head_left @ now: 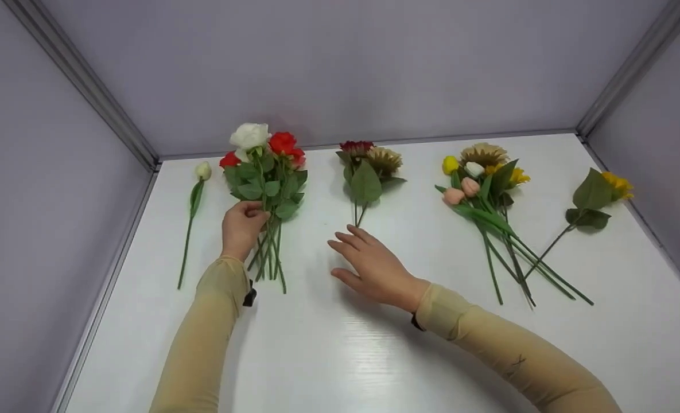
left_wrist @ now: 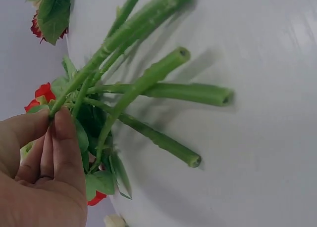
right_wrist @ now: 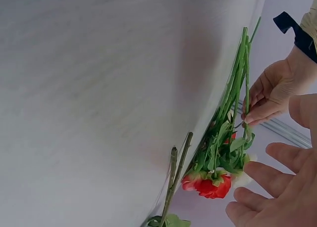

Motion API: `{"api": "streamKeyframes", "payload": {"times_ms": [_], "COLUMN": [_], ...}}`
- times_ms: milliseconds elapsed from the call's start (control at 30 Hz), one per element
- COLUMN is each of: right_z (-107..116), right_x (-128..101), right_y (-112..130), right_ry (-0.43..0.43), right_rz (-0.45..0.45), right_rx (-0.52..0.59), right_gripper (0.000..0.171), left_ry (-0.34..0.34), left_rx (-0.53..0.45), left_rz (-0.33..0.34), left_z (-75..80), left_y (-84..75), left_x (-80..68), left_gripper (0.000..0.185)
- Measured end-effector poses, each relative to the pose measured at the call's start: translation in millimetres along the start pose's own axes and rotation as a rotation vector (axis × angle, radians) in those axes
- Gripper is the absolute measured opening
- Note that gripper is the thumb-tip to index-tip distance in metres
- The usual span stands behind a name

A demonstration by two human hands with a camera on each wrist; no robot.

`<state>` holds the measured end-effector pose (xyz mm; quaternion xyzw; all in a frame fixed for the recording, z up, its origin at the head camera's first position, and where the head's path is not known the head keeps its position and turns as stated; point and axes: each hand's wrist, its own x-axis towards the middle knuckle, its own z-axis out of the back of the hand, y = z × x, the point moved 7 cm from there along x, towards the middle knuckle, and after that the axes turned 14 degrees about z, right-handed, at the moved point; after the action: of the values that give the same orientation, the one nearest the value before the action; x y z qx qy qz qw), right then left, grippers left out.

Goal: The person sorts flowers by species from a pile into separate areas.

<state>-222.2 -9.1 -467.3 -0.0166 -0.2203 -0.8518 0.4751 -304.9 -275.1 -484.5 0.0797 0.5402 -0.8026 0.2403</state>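
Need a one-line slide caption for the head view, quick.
Left hand grips the rose bunch by its stems on the white table; right hand hovers open beside it.

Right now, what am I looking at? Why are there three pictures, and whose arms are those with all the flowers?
These are a person's two arms, not a machine. The big picture comes from a camera on their head, looking down at a white table. The other two come from small cameras on each wrist, so they look very close up and tilted.

On the table lie groups of flowers. The left hand pinches the green stems of the rose bunch, which has red blooms and a white one. The right hand is open, fingers spread, holding nothing, just below a small sunflower bunch. A single white bud lies far left, a mixed bunch and a yellow flower to the right.
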Motion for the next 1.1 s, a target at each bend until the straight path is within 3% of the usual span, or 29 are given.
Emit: {"api": "streamKeyframes", "payload": {"times_ms": [233, 500, 767, 933, 1100], "right_z": [-3, -4, 19, 54, 97], "right_x": [-3, -7, -24, -52, -94], "right_y": [-5, -11, -39, -75, -121], "right_ry": [0.004, 0.011, -0.028, -0.132, -0.262], "right_rz": [-0.021, -0.043, -0.100, -0.186, -0.329], "right_rx": [0.021, 0.037, -0.015, -0.049, 0.003], "right_gripper": [0.057, 0.058, 0.055, 0.050, 0.046], "left_ry": [-0.038, -0.046, -0.242, -0.261, -0.185], "left_rx": [0.049, 0.031, 0.159, 0.297, 0.493], "left_rz": [-0.019, -0.030, -0.164, -0.300, -0.507], "left_z": [-2.9, 0.4, 5.3, -17.6, -63.6], "left_y": [2.5, 0.3, -14.3, -34.5, -59.7], "left_x": [1.4, -0.7, -11.3, -27.4, -55.5], "left_gripper": [0.036, 0.044, 0.074, 0.090, 0.092]}}
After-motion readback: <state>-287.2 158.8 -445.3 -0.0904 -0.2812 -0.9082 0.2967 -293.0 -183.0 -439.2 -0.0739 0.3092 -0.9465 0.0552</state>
